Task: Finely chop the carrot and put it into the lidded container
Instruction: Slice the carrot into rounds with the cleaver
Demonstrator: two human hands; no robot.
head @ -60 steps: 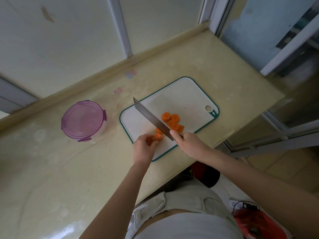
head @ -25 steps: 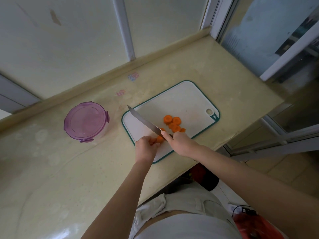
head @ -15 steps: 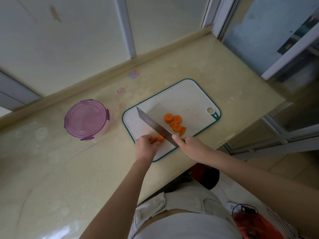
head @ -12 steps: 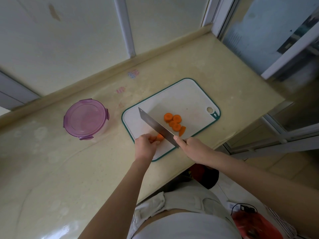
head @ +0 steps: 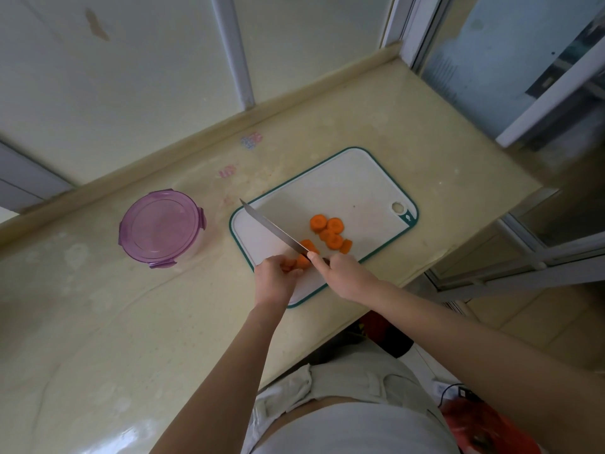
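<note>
A white cutting board (head: 353, 185) with a green rim lies on the beige counter. My left hand (head: 275, 280) grips the short carrot stub (head: 302, 262) at the board's near edge. My right hand (head: 343, 273) grips the knife (head: 275, 229) by its handle, the blade down on the carrot right beside my left fingers, its tip pointing far left. Several round carrot slices (head: 330, 232) lie just right of the blade. The round container with a purple clip lid (head: 160, 227) stands closed on the counter, left of the board.
The counter's front edge (head: 393, 283) runs close behind my right hand, with floor below it. A wall with a low upstand (head: 196, 145) bounds the far side. Window frames (head: 540, 103) stand to the right.
The knife rose off the carrot and has come back down onto it, closer to my left fingers. A further slice lies by the blade. My left hand keeps hold of the stub.
</note>
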